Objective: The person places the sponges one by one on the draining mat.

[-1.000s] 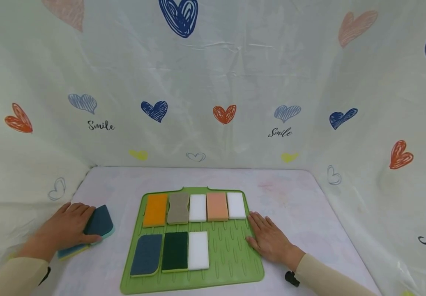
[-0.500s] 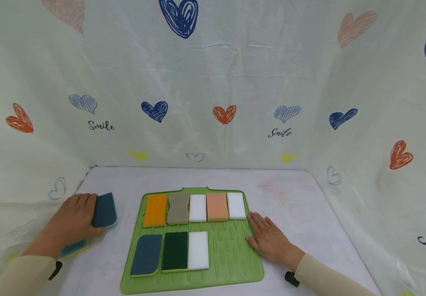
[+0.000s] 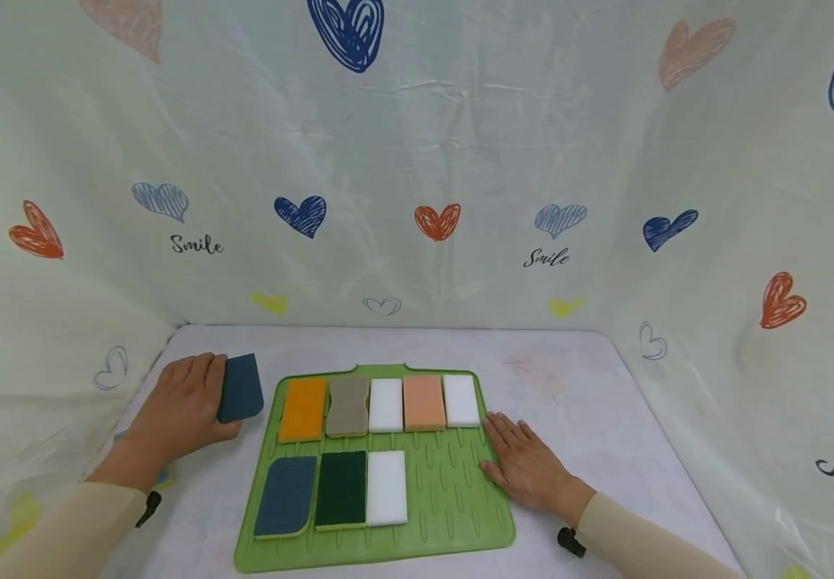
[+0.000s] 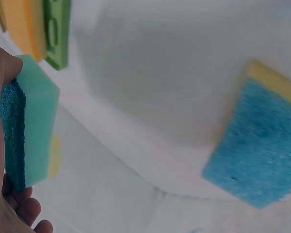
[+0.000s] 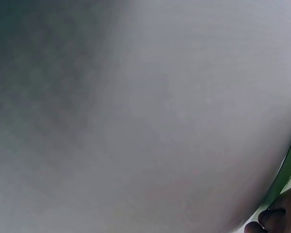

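My left hand (image 3: 181,406) grips a sponge (image 3: 241,388) with a dark blue scouring face, left of the green mat's upper left corner. Mint-green foam shows on this sponge (image 4: 41,121) in the left wrist view, held between thumb and fingers. My right hand (image 3: 532,466) lies flat with straight fingers, fingertips at the right edge of the ridged green mat (image 3: 453,503). Behind my left wrist, mostly hidden in the head view, a blue and yellow sponge (image 4: 259,141) lies on the table.
Along the mat's back row lie orange (image 3: 302,410), grey (image 3: 347,406), white (image 3: 386,405), pink (image 3: 424,402) and white (image 3: 461,400) pads. Its front row has blue (image 3: 285,496), dark green (image 3: 341,489) and white (image 3: 386,488) ones. A heart-printed sheet (image 3: 489,177) surrounds the table.
My left hand has carried the mint-foam sponge up and right, away from the blue and yellow sponge and toward the mat. My right hand has stayed at the mat's edge.
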A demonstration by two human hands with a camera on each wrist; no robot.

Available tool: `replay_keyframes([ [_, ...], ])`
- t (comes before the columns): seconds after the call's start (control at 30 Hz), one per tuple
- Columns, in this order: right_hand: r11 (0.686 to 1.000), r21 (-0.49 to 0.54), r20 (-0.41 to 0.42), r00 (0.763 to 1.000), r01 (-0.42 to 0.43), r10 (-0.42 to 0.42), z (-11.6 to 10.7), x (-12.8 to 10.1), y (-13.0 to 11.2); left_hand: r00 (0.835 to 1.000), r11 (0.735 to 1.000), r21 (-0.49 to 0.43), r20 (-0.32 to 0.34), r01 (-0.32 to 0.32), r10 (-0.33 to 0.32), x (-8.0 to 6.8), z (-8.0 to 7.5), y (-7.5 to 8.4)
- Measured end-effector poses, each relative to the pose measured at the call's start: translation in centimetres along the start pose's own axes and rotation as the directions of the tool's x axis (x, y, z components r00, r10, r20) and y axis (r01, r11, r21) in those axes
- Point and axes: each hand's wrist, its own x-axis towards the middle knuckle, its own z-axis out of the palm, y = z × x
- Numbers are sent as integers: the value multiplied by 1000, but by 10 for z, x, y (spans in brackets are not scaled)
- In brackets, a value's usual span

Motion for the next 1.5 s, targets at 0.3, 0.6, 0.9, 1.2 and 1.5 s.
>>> replay_keyframes([
  [0.3, 1000, -26, 7, 1000, 6, -6, 0, 1, 1, 997, 1000, 5, 76, -11, 10, 24, -9, 30],
  [0.6, 999, -30, -13, 1000, 16, -16, -1, 0, 3, 990, 998, -58, 135, -33, 40, 45, -22, 83],
  [0.9, 999, -35, -2, 999, 34, -35, -1, -1, 8, 978, 973, -219, 178, -67, 108, 60, -22, 149],
  [1.2, 995, -79, 18, 998, 53, -52, -1, -1, 14, 933, 939, -338, 312, -64, 176, 71, -17, 201],
  [1.5, 994, -67, 28, 996, 81, -79, -1, 0, 20, 915, 911, -408, 343, -59, 213, 74, -12, 221],
])
